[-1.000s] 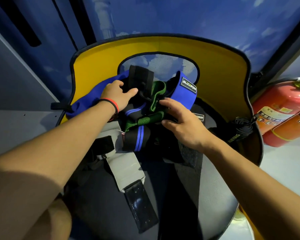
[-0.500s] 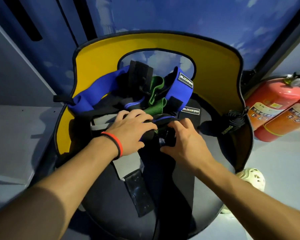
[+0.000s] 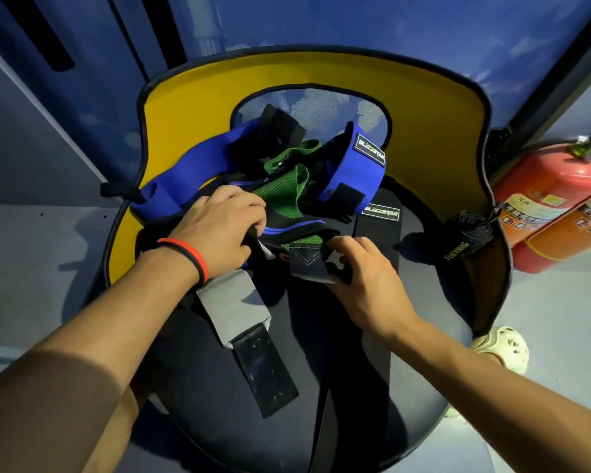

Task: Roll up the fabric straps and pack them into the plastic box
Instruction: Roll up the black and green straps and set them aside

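A tangle of fabric straps lies on a chair seat: a wide blue strap, a green strap, a grey strap with a black hook-and-loop end, and a long black strap. My left hand, with a red and black wristband, is closed on a black strap with a blue stripe. My right hand pinches the dark stitched end of the green strap. No plastic box is in view.
The chair has a yellow curved backrest with a mesh window. A bundled black cord sits at the seat's right edge. Two red fire extinguishers stand on the floor at right. A white shoe shows beside the seat.
Both hands came down from the top of the pile to its near side. The left hand closed on the blue-striped black strap, and the right hand took hold of the green strap's end.
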Demonstrator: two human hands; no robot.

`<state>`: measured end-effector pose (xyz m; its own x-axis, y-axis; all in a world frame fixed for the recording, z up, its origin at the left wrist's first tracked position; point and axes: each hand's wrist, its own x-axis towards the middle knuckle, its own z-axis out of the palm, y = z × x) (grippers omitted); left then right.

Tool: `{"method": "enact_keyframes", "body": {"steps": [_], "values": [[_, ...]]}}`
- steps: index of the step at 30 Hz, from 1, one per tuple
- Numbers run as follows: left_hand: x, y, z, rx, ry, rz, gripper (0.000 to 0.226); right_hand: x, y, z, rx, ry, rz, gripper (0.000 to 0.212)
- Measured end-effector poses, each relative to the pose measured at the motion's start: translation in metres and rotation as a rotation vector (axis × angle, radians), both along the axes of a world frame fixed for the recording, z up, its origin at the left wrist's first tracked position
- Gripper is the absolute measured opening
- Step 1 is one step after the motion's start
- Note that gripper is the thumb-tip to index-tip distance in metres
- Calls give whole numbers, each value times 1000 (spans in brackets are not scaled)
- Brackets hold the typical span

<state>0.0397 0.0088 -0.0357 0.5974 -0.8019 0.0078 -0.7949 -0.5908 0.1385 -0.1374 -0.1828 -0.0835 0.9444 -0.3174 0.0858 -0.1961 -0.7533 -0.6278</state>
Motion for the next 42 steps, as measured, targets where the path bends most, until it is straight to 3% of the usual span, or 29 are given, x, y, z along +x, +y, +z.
{"method": "enact_keyframes", "body": {"steps": [3, 6, 11, 16, 21, 26, 29, 35, 40, 42], "values": [[-11, -4, -2, 3, 137, -9, 44, 11, 2, 2, 91, -48, -31, 36], [-22, -13, -5, -44, 152, -1, 63, 24, 6, 10, 166, -67, -54, 25], [-17, -22, -13, -357, 261, 224, 34, 38, 6, 22, 269, -186, -117, 16], [-1, -23, -4, -511, 554, 371, 59, 37, 13, 32, 580, -197, -206, 38], [-1, -23, -3, -565, 728, 460, 46, 37, 12, 33, 743, -37, -430, 32], [-3, -23, -4, -659, 858, 476, 68, 32, 16, 45, 1080, -74, -367, 46], [-3, -22, -5, -623, 873, 431, 78, 35, 14, 42, 984, -105, -404, 27], [4, -22, -4, -675, 751, 484, 37, 36, 8, 39, 959, -109, -457, 24], [8, -19, -4, -695, 761, 516, 41, 37, 10, 40, 1049, -143, -499, 19], [10, -13, -4, -714, 849, 510, 56, 37, 12, 40, 1077, -152, -516, 20]]}}
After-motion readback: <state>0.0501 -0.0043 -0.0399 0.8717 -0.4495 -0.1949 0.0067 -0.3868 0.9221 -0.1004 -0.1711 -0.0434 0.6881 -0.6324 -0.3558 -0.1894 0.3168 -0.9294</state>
